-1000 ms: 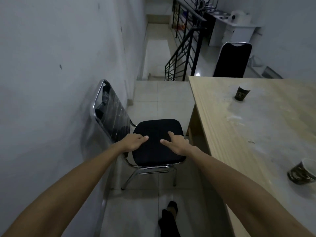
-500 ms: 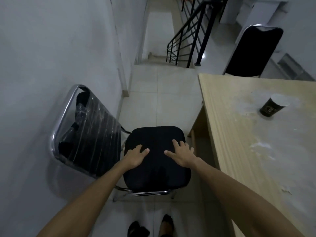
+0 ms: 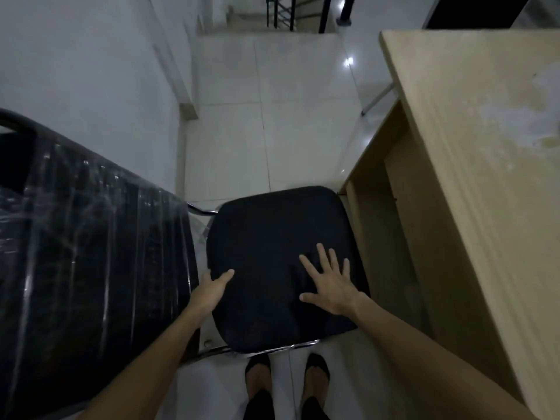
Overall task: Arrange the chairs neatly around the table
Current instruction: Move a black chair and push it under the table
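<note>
Head view: 1 chair (image 3: 278, 262) sits between the wall (image 3: 75, 56) and the table (image 3: 485, 147), its seat side just beside the table's leg panel and its plastic-wrapped backrest (image 3: 91, 237) toward the wall, so it looks not yet tucked in. Left hand (image 3: 212, 291) curls over the seat's left edge with the thumb on top, while the right hand (image 3: 330, 283) lies open, flat, fingers spread on the cushion. Backrest is cropped at left, chair legs mostly hidden under the seat, a 2nd chair's back (image 3: 472, 10) barely shows at top right, the rest of the table and any other chairs out of frame, so overall progress can't be judged.

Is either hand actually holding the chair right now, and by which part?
The left hand grips the chair's seat cushion at its left edge; the right hand only lies flat on it.
</note>
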